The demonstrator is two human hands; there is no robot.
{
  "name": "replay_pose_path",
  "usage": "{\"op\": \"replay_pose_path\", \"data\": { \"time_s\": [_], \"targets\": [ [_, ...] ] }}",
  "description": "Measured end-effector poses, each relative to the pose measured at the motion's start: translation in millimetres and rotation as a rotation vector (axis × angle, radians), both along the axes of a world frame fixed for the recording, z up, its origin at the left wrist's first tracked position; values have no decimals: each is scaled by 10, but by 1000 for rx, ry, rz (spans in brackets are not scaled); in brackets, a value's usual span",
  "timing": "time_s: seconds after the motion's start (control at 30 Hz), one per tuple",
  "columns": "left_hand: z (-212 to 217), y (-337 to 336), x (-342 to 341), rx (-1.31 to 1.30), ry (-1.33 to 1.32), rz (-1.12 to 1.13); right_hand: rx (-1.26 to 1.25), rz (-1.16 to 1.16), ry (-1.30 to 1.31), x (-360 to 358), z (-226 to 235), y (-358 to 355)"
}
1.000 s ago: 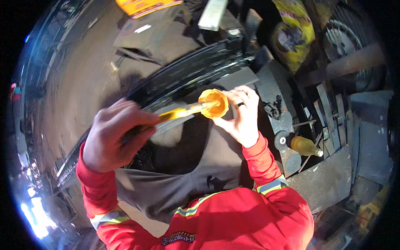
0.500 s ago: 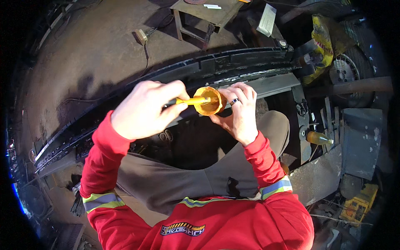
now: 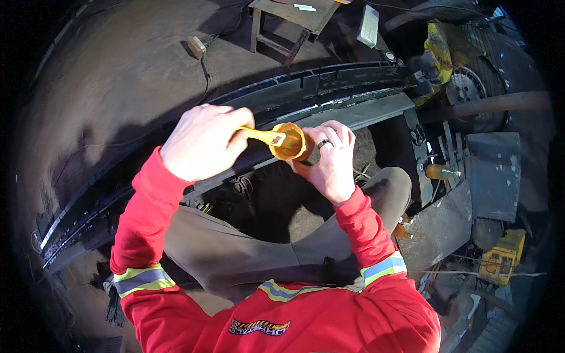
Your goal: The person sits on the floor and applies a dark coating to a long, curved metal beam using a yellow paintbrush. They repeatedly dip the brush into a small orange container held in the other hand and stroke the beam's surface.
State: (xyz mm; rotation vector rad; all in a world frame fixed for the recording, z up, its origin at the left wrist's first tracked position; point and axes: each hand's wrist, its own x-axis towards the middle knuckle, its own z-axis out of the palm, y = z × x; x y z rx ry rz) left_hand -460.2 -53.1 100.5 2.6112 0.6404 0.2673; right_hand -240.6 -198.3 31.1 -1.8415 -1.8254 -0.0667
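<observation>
- The left hand (image 3: pixel 203 144) pinches its fingers tight on the handle of the brush, close to the cup's near side.
- On the front of the red sweatshirt (image 3: pixel 335 320) sits a dark badge (image 3: pixel 259 327), yellow-and-black stripes above pale lettering, partly lost in a fold.
- The brush (image 3: pixel 259 135) is yellow, its long axis running from the left fingers down to the right, bristle end pointing into the cup. Half a second ago it lay almost level; now it slants, and more of its metal band shows at the rim.
- The orange cup (image 3: pixel 287 154) is held up between the hands, over a long dark beam (image 3: pixel 282 94), mouth up and tipped toward the left hand.
- The right hand (image 3: pixel 331 162) curls thumb and fingers closely around the cup's far side, much as before.
- Farther right, a yellow box (image 3: pixel 503 256) bears dark marks, too small for me to read.
</observation>
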Motion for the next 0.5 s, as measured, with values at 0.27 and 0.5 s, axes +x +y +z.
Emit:
{"op": "replay_pose_path", "data": {
  "time_s": [0.27, 0.5],
  "targets": [
    [-100, 95, -390, -464, 71, 164, -21, -135, -34, -282, -118, 13],
    [-434, 188, -849, -946, -281, 239, 15, -171, -30, -436, -105, 147]
  ]
}}
